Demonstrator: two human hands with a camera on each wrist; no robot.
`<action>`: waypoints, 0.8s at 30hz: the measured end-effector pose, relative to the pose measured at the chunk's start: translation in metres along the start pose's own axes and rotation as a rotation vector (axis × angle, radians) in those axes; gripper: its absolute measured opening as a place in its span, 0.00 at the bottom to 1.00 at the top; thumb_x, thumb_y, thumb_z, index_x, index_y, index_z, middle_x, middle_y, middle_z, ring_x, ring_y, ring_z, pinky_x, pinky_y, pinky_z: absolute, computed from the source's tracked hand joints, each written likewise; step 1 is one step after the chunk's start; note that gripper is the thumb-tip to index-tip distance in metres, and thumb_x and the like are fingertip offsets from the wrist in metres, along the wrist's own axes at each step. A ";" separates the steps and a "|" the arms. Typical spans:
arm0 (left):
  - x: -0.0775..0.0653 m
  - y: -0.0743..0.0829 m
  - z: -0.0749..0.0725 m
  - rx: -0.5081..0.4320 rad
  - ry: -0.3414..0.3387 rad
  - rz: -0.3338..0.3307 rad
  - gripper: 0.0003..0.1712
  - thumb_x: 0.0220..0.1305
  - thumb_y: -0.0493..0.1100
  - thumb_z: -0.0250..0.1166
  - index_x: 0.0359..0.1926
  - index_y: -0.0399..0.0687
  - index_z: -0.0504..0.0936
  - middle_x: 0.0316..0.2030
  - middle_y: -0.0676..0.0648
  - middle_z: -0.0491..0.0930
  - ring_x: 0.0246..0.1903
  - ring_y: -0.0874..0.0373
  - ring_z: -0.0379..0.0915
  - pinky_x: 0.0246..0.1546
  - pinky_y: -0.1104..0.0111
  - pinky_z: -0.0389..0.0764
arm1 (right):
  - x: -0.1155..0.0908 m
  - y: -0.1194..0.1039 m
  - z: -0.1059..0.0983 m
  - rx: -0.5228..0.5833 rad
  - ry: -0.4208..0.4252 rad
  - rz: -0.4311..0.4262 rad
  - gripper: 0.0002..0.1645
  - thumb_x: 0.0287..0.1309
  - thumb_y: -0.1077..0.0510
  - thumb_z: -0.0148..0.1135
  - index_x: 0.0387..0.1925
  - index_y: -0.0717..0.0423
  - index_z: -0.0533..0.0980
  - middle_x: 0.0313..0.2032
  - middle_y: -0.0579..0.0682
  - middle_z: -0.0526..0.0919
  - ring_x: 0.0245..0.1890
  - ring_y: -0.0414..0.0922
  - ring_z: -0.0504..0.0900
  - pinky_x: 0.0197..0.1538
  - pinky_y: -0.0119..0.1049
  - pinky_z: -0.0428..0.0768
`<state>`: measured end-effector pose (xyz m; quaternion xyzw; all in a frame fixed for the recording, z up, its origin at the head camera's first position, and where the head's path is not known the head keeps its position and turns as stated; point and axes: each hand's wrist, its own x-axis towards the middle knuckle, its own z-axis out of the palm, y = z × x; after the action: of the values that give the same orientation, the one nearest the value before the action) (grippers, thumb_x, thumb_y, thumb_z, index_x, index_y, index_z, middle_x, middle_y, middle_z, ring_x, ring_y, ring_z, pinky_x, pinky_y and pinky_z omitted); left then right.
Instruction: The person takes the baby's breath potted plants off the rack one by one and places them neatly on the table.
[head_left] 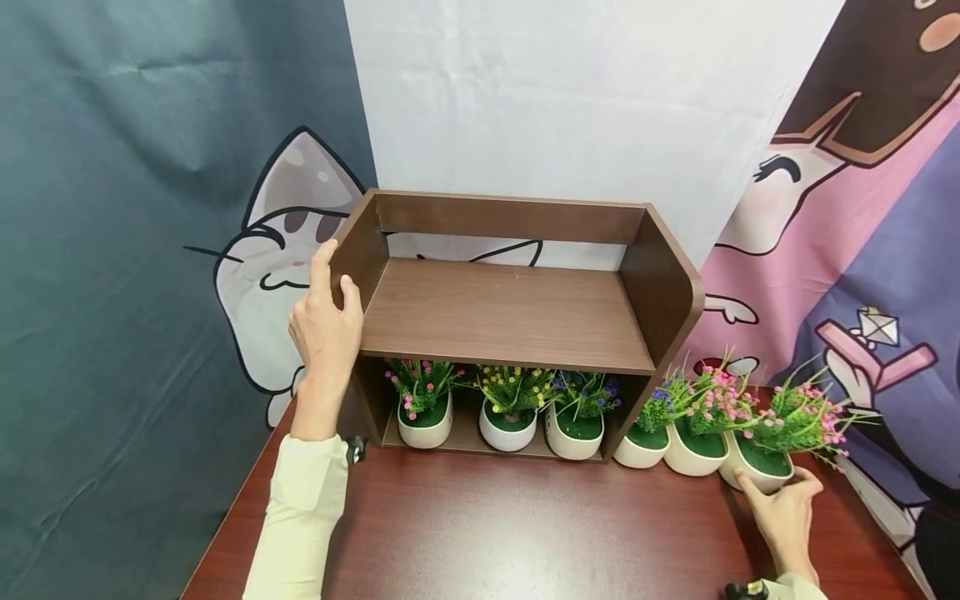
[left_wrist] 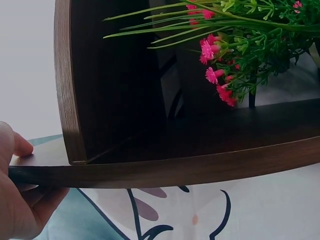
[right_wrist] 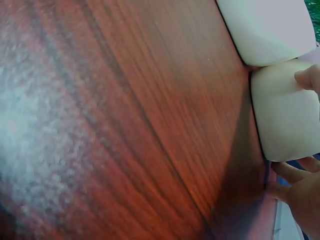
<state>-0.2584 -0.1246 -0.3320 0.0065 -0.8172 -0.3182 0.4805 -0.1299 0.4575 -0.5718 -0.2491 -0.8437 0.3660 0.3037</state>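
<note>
My left hand grips the left side panel of a brown wooden shelf. In the left wrist view, its thumb and fingers lie on opposite faces of the panel. At the far right, my right hand holds a cream pot with pink flowers, thumb at the near side and fingers at the right. The right wrist view shows this pot between thumb and fingers, right against its neighbour. That neighbour is another pink-flowered pot, and a blue-flowered pot stands beside the shelf.
Under the shelf board stand a pink-flowered pot, a yellow-flowered pot and a blue-flowered pot. All of it rests on a glossy reddish wood table. Printed cloths hang behind and at both sides.
</note>
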 end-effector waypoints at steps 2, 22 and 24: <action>0.000 0.000 0.001 -0.003 0.003 0.002 0.24 0.65 0.42 0.55 0.62 0.57 0.71 0.12 0.44 0.65 0.10 0.66 0.45 0.15 0.62 0.54 | -0.003 0.000 0.000 0.006 -0.006 0.012 0.48 0.45 0.58 0.68 0.58 0.70 0.47 0.44 0.69 0.61 0.40 0.68 0.65 0.46 0.55 0.57; -0.001 0.001 -0.001 -0.023 -0.019 -0.009 0.23 0.66 0.42 0.52 0.62 0.60 0.69 0.12 0.44 0.64 0.10 0.53 0.52 0.15 0.62 0.53 | -0.083 -0.037 -0.010 0.075 0.066 0.209 0.49 0.48 0.52 0.68 0.64 0.60 0.51 0.57 0.60 0.65 0.52 0.44 0.68 0.51 0.27 0.61; -0.001 0.000 -0.002 -0.020 -0.021 -0.008 0.23 0.66 0.43 0.52 0.62 0.60 0.69 0.12 0.44 0.63 0.10 0.53 0.52 0.15 0.62 0.54 | -0.095 -0.044 -0.009 0.036 0.075 0.201 0.48 0.47 0.51 0.69 0.63 0.61 0.54 0.54 0.59 0.68 0.43 0.35 0.68 0.45 0.23 0.60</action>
<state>-0.2564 -0.1249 -0.3319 0.0015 -0.8188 -0.3283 0.4709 -0.0668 0.3739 -0.5644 -0.3404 -0.7959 0.4001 0.3010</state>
